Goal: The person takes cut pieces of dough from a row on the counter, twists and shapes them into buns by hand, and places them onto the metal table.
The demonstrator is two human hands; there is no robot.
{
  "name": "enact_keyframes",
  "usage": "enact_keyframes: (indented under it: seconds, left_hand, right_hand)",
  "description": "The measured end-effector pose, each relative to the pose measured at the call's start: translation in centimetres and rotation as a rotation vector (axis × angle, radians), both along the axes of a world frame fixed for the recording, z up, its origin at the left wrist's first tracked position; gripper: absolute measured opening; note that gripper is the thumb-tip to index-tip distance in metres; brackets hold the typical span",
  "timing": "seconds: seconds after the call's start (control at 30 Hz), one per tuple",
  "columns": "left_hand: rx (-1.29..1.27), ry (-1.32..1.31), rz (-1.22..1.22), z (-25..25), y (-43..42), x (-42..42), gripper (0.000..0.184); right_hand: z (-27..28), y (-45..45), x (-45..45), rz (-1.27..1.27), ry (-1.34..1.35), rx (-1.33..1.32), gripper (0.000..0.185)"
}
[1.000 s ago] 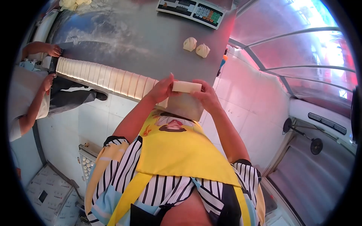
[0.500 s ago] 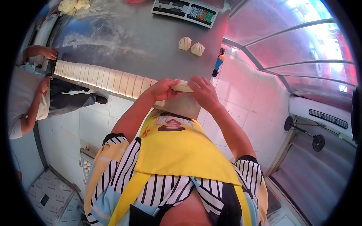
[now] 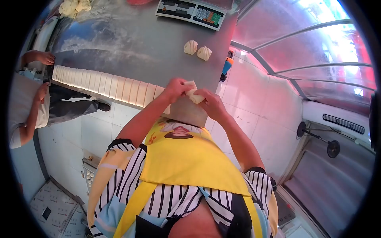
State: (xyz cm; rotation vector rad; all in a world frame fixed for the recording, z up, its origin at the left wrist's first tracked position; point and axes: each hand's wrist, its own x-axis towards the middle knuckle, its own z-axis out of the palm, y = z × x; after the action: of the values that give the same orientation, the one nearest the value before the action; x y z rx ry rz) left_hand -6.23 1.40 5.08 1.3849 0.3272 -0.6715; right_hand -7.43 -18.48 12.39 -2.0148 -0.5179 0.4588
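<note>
A pale piece of dough (image 3: 193, 94) is held above the near edge of the metal table, bent and twisted between my two hands. My left hand (image 3: 174, 89) pinches its upper left end. The fingers of my right hand (image 3: 213, 105) grip the lower right end. Left of my hands, a long row of sliced dough (image 3: 107, 84) lies along the table's near edge. Farther back on the table sit two shaped dough rolls, a left one (image 3: 190, 47) and a right one (image 3: 204, 53), with folded ridges on top.
At the left, another person's hands (image 3: 45, 58) hold a dark blade-like tool (image 3: 48, 72) at the row's far end. A digital scale (image 3: 190, 14) stands at the back. Lumps of dough (image 3: 74, 7) lie at the back left. An orange-and-blue object (image 3: 227, 66) is by the right edge.
The dough piece has gone from lying level between my hands to being twisted and slanted down to the right. My right hand has lowered. The view has shifted slightly.
</note>
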Motion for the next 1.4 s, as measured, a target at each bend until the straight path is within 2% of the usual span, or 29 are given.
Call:
enact_keyframes:
  seconds: [0.1, 0.17, 0.3, 0.37, 0.4, 0.5, 0.6, 0.67, 0.7, 0.8, 0.87, 0.97, 1.07, 1.1, 1.2, 1.3, 1.37, 1.4]
  left_hand:
    - [0.520, -0.516, -0.197, 1.0, -1.7, -0.8, 0.014]
    - [0.513, -0.646, -0.217, 2.1, -3.1, -1.8, 0.017]
    - [0.485, -0.855, -0.197, 3.3, -3.9, -2.9, 0.018]
    - [0.510, -0.772, -0.079, 4.1, -3.2, -2.9, 0.016]
    - [0.520, -0.727, -0.021, 4.5, -2.9, -2.9, 0.015]
    - [0.449, -0.804, 0.087, 4.4, -2.6, -2.1, 0.012]
    - [0.167, -0.549, 0.227, 2.6, -2.5, -1.1, 0.018]
    - [0.251, -0.548, 0.213, 2.4, -2.0, -0.4, 0.022]
    - [0.294, -0.548, 0.211, 2.5, -1.8, 0.0, 0.024]
    - [0.271, -0.469, -0.120, 1.9, -0.4, 1.7, 0.029]
    - [0.288, -0.431, -0.140, 1.7, -0.3, 2.1, 0.028]
    - [0.331, -0.477, -0.144, 0.1, -0.3, 3.1, 0.026]
    - [0.496, -0.523, -0.236, -3.2, -0.6, 3.7, 0.023]
    - [0.573, -0.534, -0.286, -3.0, -0.6, 3.9, 0.022]
    - [0.377, -0.205, -0.201, -2.5, -1.2, 3.4, 0.018]
    - [0.380, -0.110, -0.190, -2.8, -1.6, 3.2, 0.018]
    - [0.562, -0.598, -0.106, -6.9, -2.0, 2.6, 0.018]
    - [0.649, -0.844, -0.057, -6.6, -2.1, 2.6, 0.019]
  right_hand:
    - [1.5, 0.4, 0.9, -0.100, -0.029, -0.061, 0.028]
    - [1.1, 0.5, 3.4, -0.184, 0.017, -0.060, 0.021]
    - [-4.3, -0.4, 5.3, -0.309, 0.776, 0.284, 0.019]
    - [-5.3, 0.1, 4.7, -0.366, 1.145, 0.481, 0.016]
    - [-5.6, 0.4, 4.4, -0.402, 1.172, 0.516, 0.016]
    - [-6.2, 1.0, 4.2, -0.460, 1.235, 0.560, 0.015]
    - [-5.4, 1.3, 4.8, -0.426, 1.290, 0.511, 0.018]
    - [-4.0, 1.2, 4.9, -0.390, 1.348, 0.470, 0.022]
    - [-3.9, 1.2, 4.8, -0.401, 1.319, 0.471, 0.025]
    - [-4.3, 1.5, 4.3, -0.428, 1.193, 0.426, 0.034]
    - [-5.9, 1.2, 4.1, -0.432, 1.046, 0.326, 0.040]
    - [-5.6, 1.1, 4.8, -0.545, 1.115, 0.514, 0.039]
    - [-7.9, 0.9, 5.1, -0.479, 0.938, 0.412, 0.034]
    - [-8.4, 0.7, 5.2, -0.416, 0.853, 0.340, 0.031]
    - [-9.1, 0.0, 5.0, -0.249, 0.644, 0.077, 0.021]
    - [-8.4, 0.4, 5.7, -0.135, 0.417, -0.214, 0.013]
    - [-9.7, 0.6, 5.3, -0.118, 0.159, -0.320, 0.011]
    - [-10.0, 0.6, 5.1, -0.185, 0.330, -0.193, 0.013]
